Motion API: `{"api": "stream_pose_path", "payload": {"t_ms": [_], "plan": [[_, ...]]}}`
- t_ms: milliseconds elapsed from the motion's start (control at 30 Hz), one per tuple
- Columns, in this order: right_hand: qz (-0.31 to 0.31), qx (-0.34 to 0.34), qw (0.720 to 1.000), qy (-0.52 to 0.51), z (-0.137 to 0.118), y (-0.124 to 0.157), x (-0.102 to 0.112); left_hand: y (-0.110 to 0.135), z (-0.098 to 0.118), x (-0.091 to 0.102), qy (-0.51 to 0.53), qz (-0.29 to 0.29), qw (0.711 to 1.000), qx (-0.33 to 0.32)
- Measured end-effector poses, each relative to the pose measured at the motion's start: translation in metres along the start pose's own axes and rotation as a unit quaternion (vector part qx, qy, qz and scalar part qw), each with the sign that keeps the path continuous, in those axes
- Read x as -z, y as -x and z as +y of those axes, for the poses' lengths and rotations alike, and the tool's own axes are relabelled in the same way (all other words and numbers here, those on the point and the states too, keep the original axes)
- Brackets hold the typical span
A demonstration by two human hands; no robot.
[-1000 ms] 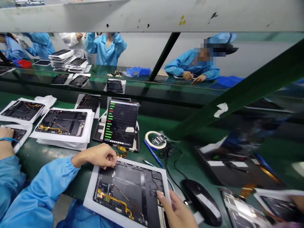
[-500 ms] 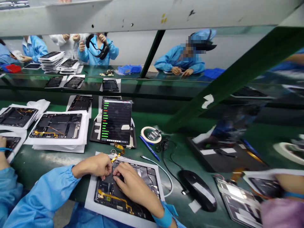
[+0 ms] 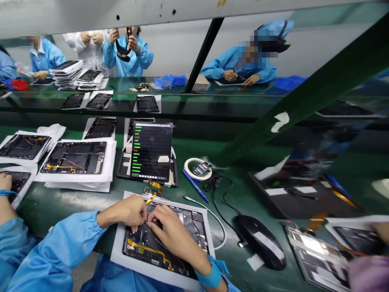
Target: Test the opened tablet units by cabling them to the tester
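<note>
An opened tablet [image 3: 194, 227] with dark inner parts lies on a white sheet [image 3: 119, 245] in front of me. My left hand [image 3: 131, 211] reaches over its upper left part, fingers pinched close to the board. Right beside it, my right hand [image 3: 173, 233] rests across the tablet's middle with thumb and fingertips together. Whatever the fingertips grip is too small to make out. A gold flex cable [image 3: 155, 185] runs from below the upright test screen [image 3: 152, 152] to the tablet's top edge by my left hand. Another gold flex cable [image 3: 148, 249] lies inside the tablet.
Stacked opened tablets [image 3: 75, 158] on white sheets stand at left. Right of my tablet lie a blue pen [image 3: 196, 185], a tape roll [image 3: 186, 164], a light-blue cable [image 3: 224, 231] and a black mouse [image 3: 261, 243]. Co-workers' arms show at both sides; a green beam [image 3: 291, 93] slants overhead.
The view has shifted slightly, moving things a little right. My hands stay over the same spot, the right thumb now nearer the fingertips. Across the bench, a person has raised a black headset.
</note>
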State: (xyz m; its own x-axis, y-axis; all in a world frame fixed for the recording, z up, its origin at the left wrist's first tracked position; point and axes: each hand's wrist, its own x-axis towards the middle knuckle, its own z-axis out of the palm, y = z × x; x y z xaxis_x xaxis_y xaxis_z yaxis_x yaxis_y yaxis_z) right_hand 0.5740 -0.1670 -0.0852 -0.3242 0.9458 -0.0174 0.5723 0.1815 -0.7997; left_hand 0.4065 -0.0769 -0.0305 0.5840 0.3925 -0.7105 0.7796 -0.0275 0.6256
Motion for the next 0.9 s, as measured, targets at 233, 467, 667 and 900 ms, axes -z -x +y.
{"api": "stream_pose_path", "payload": {"t_ms": [233,467,667,900], "plan": [[-0.001,-0.002,1.000,-0.006,-0.003,0.000,0.003,-0.001,0.000,-0.001,0.000,0.003,1.000,0.011],[-0.002,0.002,1.000,-0.013,-0.001,0.001,0.001,-0.004,-0.004,-0.003,0.017,0.010,1.000,0.023],[0.001,0.005,1.000,-0.009,-0.001,0.001,0.001,-0.007,-0.007,-0.004,0.013,0.003,1.000,0.013],[0.005,0.010,1.000,-0.001,0.001,0.001,0.000,-0.007,-0.007,-0.005,-0.006,0.014,1.000,0.006]]}}
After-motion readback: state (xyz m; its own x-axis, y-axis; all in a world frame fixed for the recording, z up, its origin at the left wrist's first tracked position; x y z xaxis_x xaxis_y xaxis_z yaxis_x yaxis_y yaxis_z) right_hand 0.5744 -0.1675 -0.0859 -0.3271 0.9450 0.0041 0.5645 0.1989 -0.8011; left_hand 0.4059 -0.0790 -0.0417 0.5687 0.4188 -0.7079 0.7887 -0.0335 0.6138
